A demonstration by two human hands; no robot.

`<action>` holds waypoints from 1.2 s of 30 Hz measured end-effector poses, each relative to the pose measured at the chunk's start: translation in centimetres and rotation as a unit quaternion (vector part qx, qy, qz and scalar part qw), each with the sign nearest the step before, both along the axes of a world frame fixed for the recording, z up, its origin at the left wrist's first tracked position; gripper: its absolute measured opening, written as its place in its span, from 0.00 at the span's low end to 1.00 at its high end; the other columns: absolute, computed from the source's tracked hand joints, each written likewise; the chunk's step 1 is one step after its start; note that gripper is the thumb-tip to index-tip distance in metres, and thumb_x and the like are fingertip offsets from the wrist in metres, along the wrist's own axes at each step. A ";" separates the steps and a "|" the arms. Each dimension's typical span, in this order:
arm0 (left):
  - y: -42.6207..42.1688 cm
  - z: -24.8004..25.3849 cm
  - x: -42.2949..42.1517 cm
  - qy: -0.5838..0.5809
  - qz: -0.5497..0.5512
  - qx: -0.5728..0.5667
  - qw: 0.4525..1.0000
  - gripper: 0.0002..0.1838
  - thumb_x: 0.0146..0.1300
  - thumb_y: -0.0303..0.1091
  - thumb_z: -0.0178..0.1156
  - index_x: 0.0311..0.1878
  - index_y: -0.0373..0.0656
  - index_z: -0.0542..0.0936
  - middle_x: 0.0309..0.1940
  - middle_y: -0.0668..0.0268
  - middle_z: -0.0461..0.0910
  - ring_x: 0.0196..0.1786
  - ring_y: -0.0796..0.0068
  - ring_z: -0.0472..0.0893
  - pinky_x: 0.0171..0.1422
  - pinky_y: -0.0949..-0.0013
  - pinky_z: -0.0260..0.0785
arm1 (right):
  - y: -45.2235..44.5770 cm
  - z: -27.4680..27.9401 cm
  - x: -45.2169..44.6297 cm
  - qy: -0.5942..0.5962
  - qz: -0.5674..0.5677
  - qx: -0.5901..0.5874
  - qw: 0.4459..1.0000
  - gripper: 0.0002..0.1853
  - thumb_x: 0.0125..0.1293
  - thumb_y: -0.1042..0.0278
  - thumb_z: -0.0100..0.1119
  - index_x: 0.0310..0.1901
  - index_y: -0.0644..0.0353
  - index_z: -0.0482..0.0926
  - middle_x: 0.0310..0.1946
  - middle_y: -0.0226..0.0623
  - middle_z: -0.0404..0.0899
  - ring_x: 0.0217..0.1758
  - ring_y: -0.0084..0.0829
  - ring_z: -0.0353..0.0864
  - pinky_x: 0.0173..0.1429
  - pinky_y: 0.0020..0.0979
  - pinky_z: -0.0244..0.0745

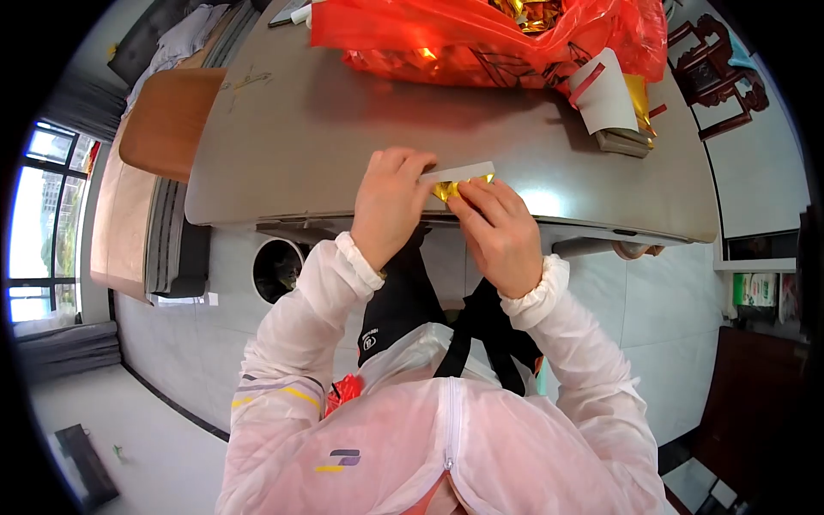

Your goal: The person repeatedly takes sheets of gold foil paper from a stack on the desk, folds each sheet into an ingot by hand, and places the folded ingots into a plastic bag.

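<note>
Just above the table's front edge, both hands are on a small piece of gold foil paper [447, 190] with a pale back that shows along its upper side. My left hand [388, 199] pinches its left end with thumb and bent fingers. At the other end, my right hand [501, 233] presses its fingertips together on the gold side. The paper looks folded into a narrow strip, and my fingers hide part of it.
A red plastic bag [481, 51] with gold foil pieces inside lies across the back of the grey table [292, 146]. On the right stands a stack of paper [625, 142] under a curled white sheet [604, 96]. A wooden chair [172, 124] touches the left side; a bin [279, 268] sits below.
</note>
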State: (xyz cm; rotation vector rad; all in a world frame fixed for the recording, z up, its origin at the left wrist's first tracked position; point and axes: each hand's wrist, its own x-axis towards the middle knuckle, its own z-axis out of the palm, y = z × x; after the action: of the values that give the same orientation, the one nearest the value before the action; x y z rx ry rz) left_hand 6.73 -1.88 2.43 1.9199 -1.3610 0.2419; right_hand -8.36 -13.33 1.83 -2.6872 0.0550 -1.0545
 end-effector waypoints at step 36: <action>1.8 0.8 -3.4 -0.283 -0.019 0.107 0.953 0.22 0.55 0.34 0.66 0.53 0.35 0.80 0.33 0.64 0.73 0.39 0.64 0.75 0.51 0.63 0.71 | -7.3 0.9 -0.3 0.063 0.111 -0.079 0.989 0.17 0.52 0.68 0.67 0.45 0.57 0.82 0.39 0.33 0.75 0.49 0.37 0.75 0.57 0.38 0.71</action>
State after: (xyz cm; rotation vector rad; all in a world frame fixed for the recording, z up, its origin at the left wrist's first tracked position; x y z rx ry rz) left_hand 3.38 -0.12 3.20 2.0884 -1.8560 0.6924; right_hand -8.65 -20.60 2.72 -2.8164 -0.3111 -0.8528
